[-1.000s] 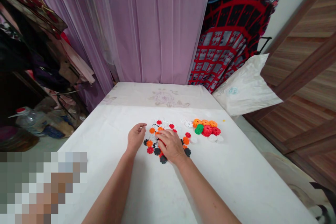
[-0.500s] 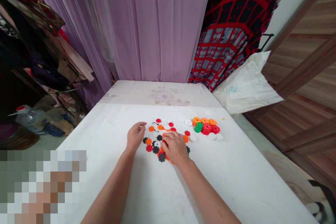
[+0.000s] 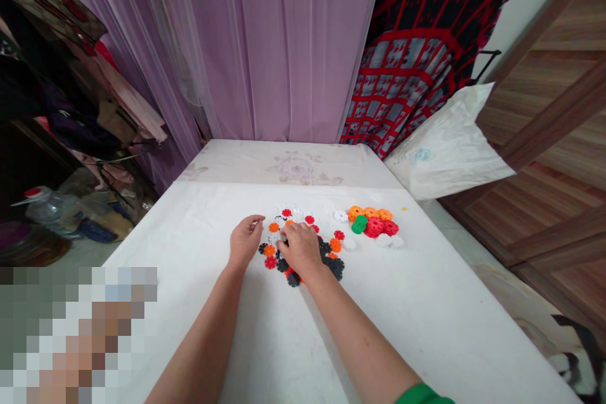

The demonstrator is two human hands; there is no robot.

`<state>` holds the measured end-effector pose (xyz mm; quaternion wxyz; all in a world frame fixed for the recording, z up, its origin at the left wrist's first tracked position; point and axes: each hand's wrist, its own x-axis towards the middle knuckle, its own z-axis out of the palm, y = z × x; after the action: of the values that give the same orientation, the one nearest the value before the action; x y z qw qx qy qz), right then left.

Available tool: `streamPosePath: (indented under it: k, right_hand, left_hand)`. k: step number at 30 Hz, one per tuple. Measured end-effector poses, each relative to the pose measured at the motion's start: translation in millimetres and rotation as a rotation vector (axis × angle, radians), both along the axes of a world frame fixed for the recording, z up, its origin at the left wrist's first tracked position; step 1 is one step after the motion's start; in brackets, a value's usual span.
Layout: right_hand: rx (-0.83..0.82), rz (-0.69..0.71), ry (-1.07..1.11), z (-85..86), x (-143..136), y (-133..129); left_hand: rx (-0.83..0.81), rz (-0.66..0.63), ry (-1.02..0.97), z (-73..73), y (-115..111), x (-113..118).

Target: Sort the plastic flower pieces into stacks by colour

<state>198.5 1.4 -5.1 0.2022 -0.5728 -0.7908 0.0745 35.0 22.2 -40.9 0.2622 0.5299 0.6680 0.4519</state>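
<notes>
A loose pile of flower-shaped plastic discs, including a red disc [image 3: 270, 262], an orange disc [image 3: 335, 245], a black disc [image 3: 294, 279] and several white ones, lies on the white-covered table [image 3: 199, 252]. At the left side of this pile is my left hand [image 3: 246, 240], its thumb and fingers pinched together; whatever is between them is too small to make out. My right hand [image 3: 302, 247] reaches over the middle of the pile, fingers bent and apart above the discs. It covers part of the pile, and no held disc shows in it.
Right of the pile, discs are grouped by colour: an orange group [image 3: 369, 213], a red group [image 3: 376, 227], a green group [image 3: 359, 224] and white ones [image 3: 384, 240]. A white bag [image 3: 449, 145] stands beyond the table's right edge. Purple curtains [image 3: 284, 44] hang behind.
My right hand has moved left across the pile, uncovering black discs on the pile's right side. My left hand has stayed in place, still pinched. The view has shifted slightly.
</notes>
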Motion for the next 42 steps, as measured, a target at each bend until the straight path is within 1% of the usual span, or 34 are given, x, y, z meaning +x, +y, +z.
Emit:
streamPosePath:
  k: [5, 8, 10, 12, 14, 17, 19, 21, 24, 26, 34, 38, 42]
  right_hand:
    - [-0.035, -0.022, 0.084, 2.3, -3, 1]
    - [-0.007, -0.038, 0.223, 4.5, 9, -4]
    - [0.010, -0.056, 0.335, 5.4, 29, -9]
    - [0.038, -0.115, 0.424, 4.7, 57, -14]
    - [0.070, -0.237, 0.507, 2.1, 89, -18]
    - [0.061, -0.419, 0.582, -5.4, 132, -22]
    - [0.036, -0.468, 0.584, -12.2, 150, -24]
    - [0.023, -0.481, 0.570, -19.3, 160, -24]
    - [0.028, -0.472, 0.542, -27.3, 164, -24]
    - [0.029, -0.460, 0.522, -29.4, 162, -24]
    - [0.039, -0.447, 0.456, -25.0, 151, -22]
    - [0.065, -0.435, 0.455, -27.4, 151, -23]
    - [0.044, -0.432, 0.473, -32.0, 155, -23]
  left_hand:
    - [-0.002, 0.003, -0.001, 3.0, 0, 1]
    - [-0.013, -0.001, -0.012, 4.2, -1, 1]
    - [-0.015, -0.003, -0.017, 2.7, -1, 1]
    - [-0.017, -0.006, -0.013, 0.5, -1, 0]
    - [-0.021, -0.008, -0.005, -0.7, 0, -1]
    - [-0.039, -0.010, 0.011, 1.4, 0, 0]
    - [-0.048, -0.006, 0.023, 4.1, -1, 0]
    - [-0.052, -0.001, 0.034, 6.0, -1, 0]
    - [-0.055, 0.003, 0.043, 6.0, -1, -1]
    - [-0.056, 0.004, 0.048, 5.7, -2, -2]
    - [-0.063, 0.015, 0.071, 12.2, -3, 1]
    - [-0.063, 0.019, 0.084, 13.2, -3, 1]
    - [-0.059, 0.020, 0.073, 11.0, -2, 0]
